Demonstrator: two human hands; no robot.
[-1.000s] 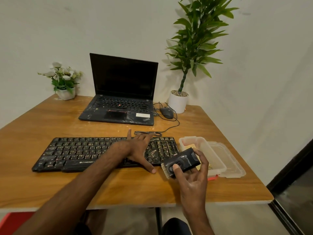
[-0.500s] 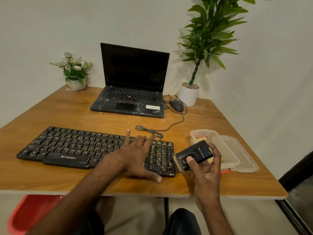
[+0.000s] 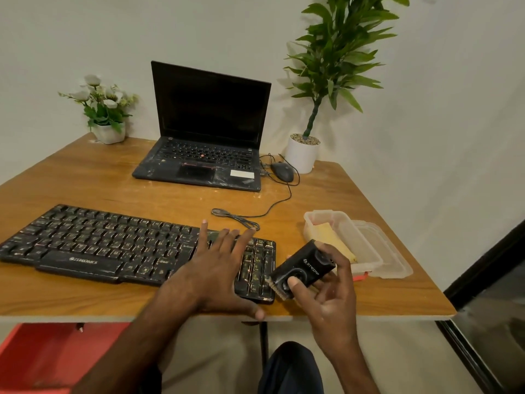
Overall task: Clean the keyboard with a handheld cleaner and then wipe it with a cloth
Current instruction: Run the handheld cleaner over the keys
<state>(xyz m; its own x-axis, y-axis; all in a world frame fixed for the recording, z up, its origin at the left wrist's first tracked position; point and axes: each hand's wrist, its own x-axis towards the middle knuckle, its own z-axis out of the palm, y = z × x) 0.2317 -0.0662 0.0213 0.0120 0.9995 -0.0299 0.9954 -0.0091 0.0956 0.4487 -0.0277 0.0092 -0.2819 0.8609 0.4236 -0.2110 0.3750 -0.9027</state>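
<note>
Here the keyboard (image 3: pixel 113 245) lies lengthwise across the table (image 3: pixel 85 177), left to right, its right end just beside the cleaner (image 3: pixel 305 268). The right hand (image 3: pixel 326 302) grips the cleaner, thumb on its round button, brush end aimed left at the keyboard's near right corner (a likely starting spot). The left hand (image 3: pixel 218 268) rests flat on the right-hand keys, fingers spread. The yellow cloth (image 3: pixel 326 233) sits in the plastic box (image 3: pixel 360 243) behind the right hand. Readable: "ZEBRONICS" on the keyboard's front edge; the cleaner's logo looks like "STRIFF".
</note>
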